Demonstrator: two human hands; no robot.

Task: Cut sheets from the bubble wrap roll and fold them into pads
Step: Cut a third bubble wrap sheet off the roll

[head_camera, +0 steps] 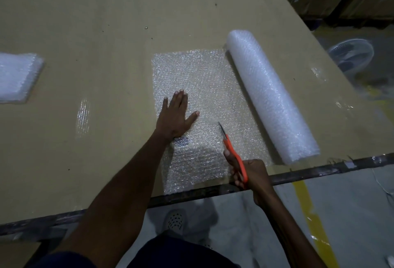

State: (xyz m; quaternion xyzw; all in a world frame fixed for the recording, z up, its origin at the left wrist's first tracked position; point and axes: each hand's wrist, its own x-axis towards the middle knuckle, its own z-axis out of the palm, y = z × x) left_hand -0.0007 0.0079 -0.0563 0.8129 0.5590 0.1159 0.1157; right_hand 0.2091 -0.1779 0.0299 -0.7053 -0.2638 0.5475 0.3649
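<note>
A white bubble wrap roll point(270, 95) lies on its side, running diagonally. From it, 1 clear unrolled sheet point(204, 88) lies flat leftward. Orange-handled scissors point(233, 152) point away over it, blades seemingly closed. Far left lie folded pads point(18, 75).

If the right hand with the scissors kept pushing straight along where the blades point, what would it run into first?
Probably more of the unrolled bubble wrap sheet; the scissors in the right hand point up along it, left of the roll.

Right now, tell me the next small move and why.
Probably run the scissors forward along the sheet, parallel to the roll. The right hand holds them with blades partway into the near edge, while the left hand presses the sheet flat; it looks still attached.
</note>
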